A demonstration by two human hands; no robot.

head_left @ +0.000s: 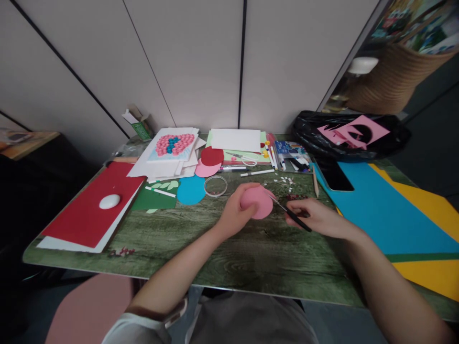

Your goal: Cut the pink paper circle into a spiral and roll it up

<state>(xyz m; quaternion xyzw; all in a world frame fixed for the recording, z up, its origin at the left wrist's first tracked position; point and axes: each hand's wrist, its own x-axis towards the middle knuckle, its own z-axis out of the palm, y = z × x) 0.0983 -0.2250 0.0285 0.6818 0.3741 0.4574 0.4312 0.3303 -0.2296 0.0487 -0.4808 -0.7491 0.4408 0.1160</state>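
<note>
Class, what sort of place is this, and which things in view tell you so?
Probably a craft table in a room: the right hand works a craft knife or scissors-like tool at a pink paper disc, with coloured sheets and pens lying about.

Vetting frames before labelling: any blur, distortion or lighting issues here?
Head view: wide-angle stretch, wall seams splaying outward toward the top. Head view: diffuse light, no hard-edged shadows standing out on the table near the left hand and right hand. Head view: faint sheen on the black plastic bag; far left very dark; small white scraps look soft, detail hard to read.
</note>
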